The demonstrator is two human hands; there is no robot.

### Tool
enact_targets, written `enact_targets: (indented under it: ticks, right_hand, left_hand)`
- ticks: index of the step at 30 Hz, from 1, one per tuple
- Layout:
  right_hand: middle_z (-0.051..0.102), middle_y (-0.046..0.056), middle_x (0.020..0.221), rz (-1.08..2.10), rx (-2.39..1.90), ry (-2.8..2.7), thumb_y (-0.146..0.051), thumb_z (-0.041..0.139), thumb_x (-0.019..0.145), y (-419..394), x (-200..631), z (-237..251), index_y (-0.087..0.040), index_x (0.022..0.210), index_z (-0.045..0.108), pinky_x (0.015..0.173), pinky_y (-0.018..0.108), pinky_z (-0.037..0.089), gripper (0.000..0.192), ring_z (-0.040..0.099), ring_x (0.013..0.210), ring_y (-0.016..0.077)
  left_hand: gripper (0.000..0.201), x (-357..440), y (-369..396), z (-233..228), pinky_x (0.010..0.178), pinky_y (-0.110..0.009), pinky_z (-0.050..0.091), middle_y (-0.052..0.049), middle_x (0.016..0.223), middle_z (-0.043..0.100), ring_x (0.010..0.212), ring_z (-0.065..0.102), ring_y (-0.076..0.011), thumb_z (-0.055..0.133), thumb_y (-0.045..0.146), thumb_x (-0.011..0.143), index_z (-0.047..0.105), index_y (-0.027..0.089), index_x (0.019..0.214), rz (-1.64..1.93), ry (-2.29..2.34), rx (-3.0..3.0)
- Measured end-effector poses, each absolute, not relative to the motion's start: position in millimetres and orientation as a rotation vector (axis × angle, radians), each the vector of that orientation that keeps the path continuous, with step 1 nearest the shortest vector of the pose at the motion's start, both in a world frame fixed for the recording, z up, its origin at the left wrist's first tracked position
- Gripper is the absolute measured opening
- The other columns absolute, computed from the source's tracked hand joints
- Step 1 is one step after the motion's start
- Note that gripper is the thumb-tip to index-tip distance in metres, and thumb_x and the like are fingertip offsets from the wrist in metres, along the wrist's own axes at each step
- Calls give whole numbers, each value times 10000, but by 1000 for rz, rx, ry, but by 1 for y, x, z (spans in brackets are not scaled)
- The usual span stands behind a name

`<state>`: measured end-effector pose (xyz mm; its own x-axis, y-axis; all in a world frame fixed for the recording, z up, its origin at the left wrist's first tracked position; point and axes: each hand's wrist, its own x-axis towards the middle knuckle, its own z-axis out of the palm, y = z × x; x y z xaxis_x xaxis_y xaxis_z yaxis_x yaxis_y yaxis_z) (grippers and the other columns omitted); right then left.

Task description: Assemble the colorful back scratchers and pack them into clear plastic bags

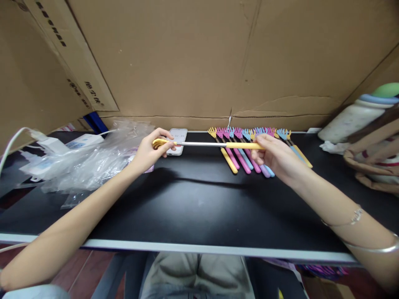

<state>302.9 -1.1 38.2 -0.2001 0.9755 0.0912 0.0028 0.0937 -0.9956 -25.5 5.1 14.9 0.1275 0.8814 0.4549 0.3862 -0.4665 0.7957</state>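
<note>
Item: yellow back scratcher [212, 144], rod drawn out, held level above the black table [187, 207] at about 12 o'clock; left hand [148, 151] closed in a pinch on the claw end at 9 o'clock, right hand [274, 155] closed round the yellow handle at 3 o'clock. Nearby: a row of coloured scratchers [249, 160] lying under the right hand, a phone [177, 139] just behind the left, clear bags [87, 162] at 9 o'clock. Handling note, as judged: the thin rod looked easily bent, so both grips were best kept in one straight line, force along the rod only
</note>
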Motion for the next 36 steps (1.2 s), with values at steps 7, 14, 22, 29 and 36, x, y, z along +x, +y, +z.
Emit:
enact_targets:
  ticks: [7, 14, 22, 29, 36]
  right_hand:
    - [643, 1, 675, 1086, -997, -1499, -440, 732, 717, 1, 306, 39, -231, 898, 528, 532, 247, 439, 343, 547, 576, 114]
    - [652, 18, 710, 870, -1026, -1659, -510, 676, 761, 7, 307, 32, -235, 884, 572, 579, 271, 470, 319, 596, 644, 140]
    - [611, 19, 699, 613, -1134, -1814, -469, 555, 866, 20, 320, 17, -230, 907, 570, 561, 286, 426, 243, 578, 639, 160]
    - [546, 20, 680, 127, -1145, -2036, -370, 434, 918, 21, 322, 17, -218, 729, 499, 679, 323, 365, 251, 497, 705, 181]
    - [478, -17, 507, 379, -1238, -2060, -483, 398, 929, 11, 320, 23, -221, 655, 434, 540, 289, 322, 381, 450, 496, 140]
  left_hand:
    - [309, -29, 7, 19, 507, -183, 451, 28, 674, 642, 493, 546, -82, 624, 380, 787, 390, 205, 890, 1304, 1255, 1821]
    - [283, -33, 9, 18, 521, -179, 451, -3, 683, 670, 505, 552, -81, 628, 400, 803, 492, 183, 924, 1201, 1242, 1846]
    - [288, -30, 6, 16, 575, -197, 491, -19, 650, 667, 586, 611, -114, 623, 437, 821, 612, 154, 875, 1102, 1225, 1943]
    - [292, -30, 4, 14, 596, -208, 501, -21, 640, 653, 580, 621, -117, 610, 436, 832, 606, 146, 866, 1080, 1195, 2002]
    - [285, -30, 2, 19, 543, -194, 481, -18, 609, 652, 543, 597, -110, 624, 428, 814, 612, 147, 859, 1093, 1232, 2002]
